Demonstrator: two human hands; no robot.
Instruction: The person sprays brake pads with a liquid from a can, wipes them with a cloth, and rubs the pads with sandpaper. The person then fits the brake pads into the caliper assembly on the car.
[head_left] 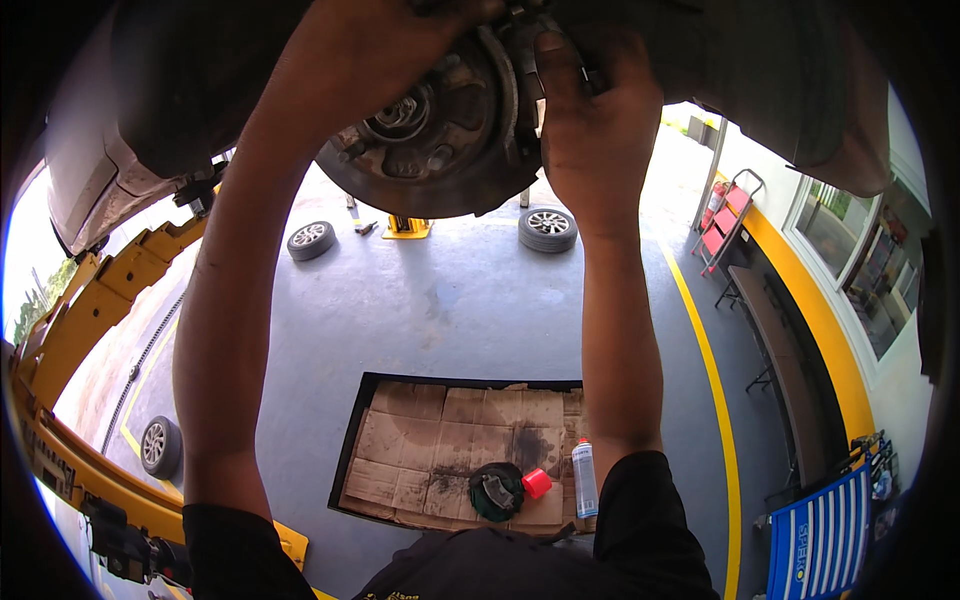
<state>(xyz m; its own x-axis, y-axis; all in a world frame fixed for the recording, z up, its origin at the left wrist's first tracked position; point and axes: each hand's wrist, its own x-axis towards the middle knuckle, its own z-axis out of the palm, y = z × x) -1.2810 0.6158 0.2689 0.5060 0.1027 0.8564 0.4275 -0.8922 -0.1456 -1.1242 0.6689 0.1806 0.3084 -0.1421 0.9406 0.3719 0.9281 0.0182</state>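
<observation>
Overhead hangs a car's brake disc (460, 130), with its wheel off and the hub and studs bare. My right hand (600, 120) is closed around a dark metal part of the brake caliper (522, 60) at the disc's right edge. Its thumb presses on the front; the other fingers are mostly hidden behind. My left hand (400, 30) reaches across the top of the disc toward the same caliper. The upper frame edge and shadow hide most of its fingers, so its grip does not show.
Below lies a cardboard-lined mat (410, 430) with a dark cloth (497, 490), a red cup-like piece (537, 484) and a spray can (585, 475). Wheels (547, 230) rest on the floor. A yellow lift arm (70, 290) stands left; a bench (775, 350) and blue rack (822, 530) right.
</observation>
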